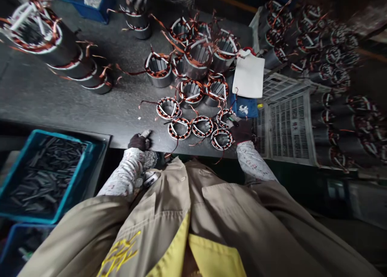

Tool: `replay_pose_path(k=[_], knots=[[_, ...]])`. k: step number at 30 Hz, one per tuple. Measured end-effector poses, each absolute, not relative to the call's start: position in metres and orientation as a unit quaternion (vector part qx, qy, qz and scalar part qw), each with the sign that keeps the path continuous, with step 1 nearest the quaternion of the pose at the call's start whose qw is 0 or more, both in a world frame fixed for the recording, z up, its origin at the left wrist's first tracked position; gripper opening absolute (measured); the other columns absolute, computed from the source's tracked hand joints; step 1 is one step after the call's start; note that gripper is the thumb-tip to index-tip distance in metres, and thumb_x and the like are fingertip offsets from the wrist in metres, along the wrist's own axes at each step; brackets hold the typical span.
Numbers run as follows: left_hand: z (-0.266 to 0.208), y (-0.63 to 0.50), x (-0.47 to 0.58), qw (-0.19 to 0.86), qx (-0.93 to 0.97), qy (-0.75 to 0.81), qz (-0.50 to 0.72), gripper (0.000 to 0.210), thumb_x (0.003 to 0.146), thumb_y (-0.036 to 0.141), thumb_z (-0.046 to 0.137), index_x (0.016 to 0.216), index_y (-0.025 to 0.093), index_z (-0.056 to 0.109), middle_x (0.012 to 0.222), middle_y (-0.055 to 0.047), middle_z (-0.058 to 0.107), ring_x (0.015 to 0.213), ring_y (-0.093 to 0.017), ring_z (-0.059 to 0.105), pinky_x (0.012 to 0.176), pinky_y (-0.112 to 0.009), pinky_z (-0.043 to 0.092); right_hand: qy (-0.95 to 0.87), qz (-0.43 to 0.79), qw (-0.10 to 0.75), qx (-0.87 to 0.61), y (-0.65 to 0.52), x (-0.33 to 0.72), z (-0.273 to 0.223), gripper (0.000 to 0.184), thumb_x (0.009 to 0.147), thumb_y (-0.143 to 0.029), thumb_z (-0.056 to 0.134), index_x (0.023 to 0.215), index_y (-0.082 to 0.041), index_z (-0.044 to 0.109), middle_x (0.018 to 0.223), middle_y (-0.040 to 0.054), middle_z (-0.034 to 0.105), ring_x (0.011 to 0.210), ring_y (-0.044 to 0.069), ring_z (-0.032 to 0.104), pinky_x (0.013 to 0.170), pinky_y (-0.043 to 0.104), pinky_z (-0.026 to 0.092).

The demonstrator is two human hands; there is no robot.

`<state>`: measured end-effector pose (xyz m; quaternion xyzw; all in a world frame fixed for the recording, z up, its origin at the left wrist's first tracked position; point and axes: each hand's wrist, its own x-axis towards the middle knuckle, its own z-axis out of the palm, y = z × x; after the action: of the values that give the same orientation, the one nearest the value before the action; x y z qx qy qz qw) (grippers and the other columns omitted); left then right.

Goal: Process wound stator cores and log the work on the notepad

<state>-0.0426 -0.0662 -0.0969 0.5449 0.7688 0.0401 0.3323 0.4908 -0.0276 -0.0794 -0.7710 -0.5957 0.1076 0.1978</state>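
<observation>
Your left hand [139, 141], in a dark glove, rests on the near edge of the bench [60, 99], fingers curled loosely and clamped on nothing. Your right hand [242, 131] lies against the nearest stator [221, 139]; you cannot tell whether its fingers close on it. That stator sits flat near the bench's front edge, its bore axis pointing straight up, copper windings ringing the top. More stators [193, 55] crowd behind, and a white plastic crate [287, 123] stands just right.

Bare table [75, 95] lies left of the crowded stators [193, 91]; crate [287, 123] blocks right.
</observation>
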Motion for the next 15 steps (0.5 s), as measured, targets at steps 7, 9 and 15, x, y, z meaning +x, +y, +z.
replay_pose_path(k=[7, 9, 15], knots=[[-0.104, -0.064, -0.048, 0.316, 0.579, 0.751, -0.035, 0.076, 0.096, 0.019, 0.079, 0.171, 0.025, 0.073, 0.154, -0.021, 0.08, 0.135, -0.037, 0.082, 0.125, -0.051, 0.063, -0.599, 0.073, 0.151, -0.783, -0.02, 0.486, -0.075, 0.055, 0.105, -0.048, 0.071, 0.146, -0.019, 0.091, 0.122, 0.0168, 0.092, 0.118, 0.037, 0.085, 0.118, 0.051, 0.065], [-0.103, -0.066, -0.048, 0.311, 0.583, 0.75, -0.039, 0.075, 0.097, 0.02, 0.077, 0.171, 0.025, 0.073, 0.153, -0.02, 0.08, 0.134, -0.036, 0.082, 0.125, -0.049, 0.062, -0.595, 0.077, 0.163, -0.783, -0.023, 0.483, -0.074, 0.055, 0.105, -0.048, 0.071, 0.146, -0.017, 0.092, 0.125, 0.0193, 0.091, 0.12, 0.038, 0.084, 0.119, 0.051, 0.065], [-0.091, -0.065, -0.042, 0.319, 0.559, 0.765, 0.0, 0.06, 0.088, 0.021, 0.084, 0.149, 0.023, 0.085, 0.125, -0.015, 0.085, 0.111, -0.031, 0.083, 0.103, -0.039, 0.066, -0.583, 0.118, 0.21, -0.776, -0.033, 0.479, -0.07, 0.056, 0.108, -0.053, 0.068, 0.147, -0.019, 0.09, 0.142, 0.0167, 0.088, 0.135, 0.036, 0.081, 0.128, 0.053, 0.061]])
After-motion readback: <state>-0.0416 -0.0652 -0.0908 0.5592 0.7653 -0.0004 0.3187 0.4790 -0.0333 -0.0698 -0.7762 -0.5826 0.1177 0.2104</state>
